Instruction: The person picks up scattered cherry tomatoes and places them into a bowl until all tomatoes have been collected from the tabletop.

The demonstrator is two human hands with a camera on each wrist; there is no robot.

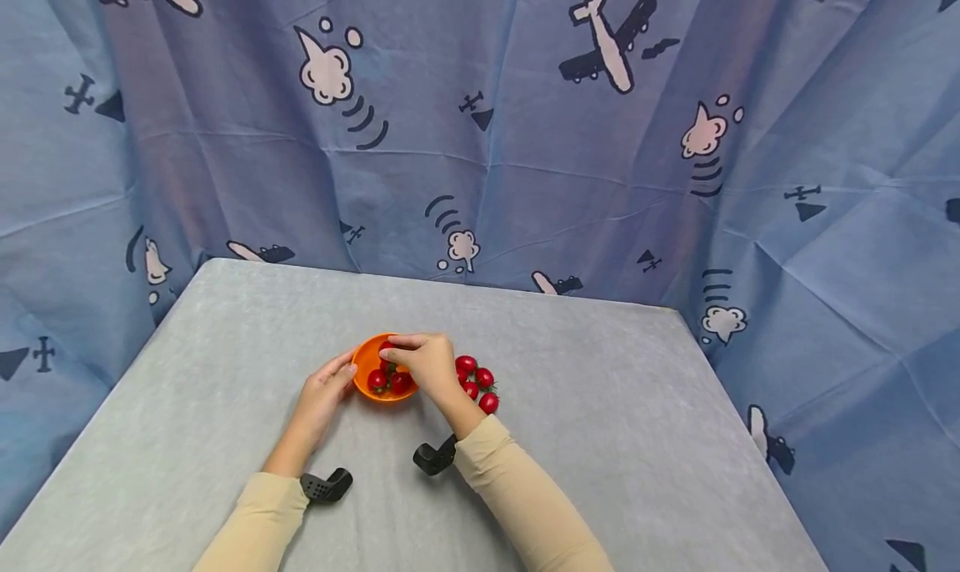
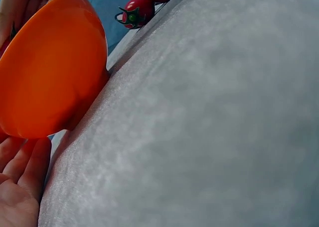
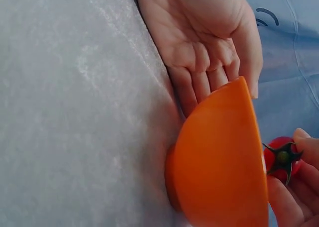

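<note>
Apparently you're partway, with some tomatoes [image 1: 377,380] in the orange bowl [image 1: 365,359], another tomato [image 3: 276,155] pinched by your right hand [image 1: 430,365] over its mouth, your left hand [image 1: 318,401] resting uncurled against its side, and a cluster of tomatoes [image 1: 485,378] on the bench [image 1: 600,405] left
</note>
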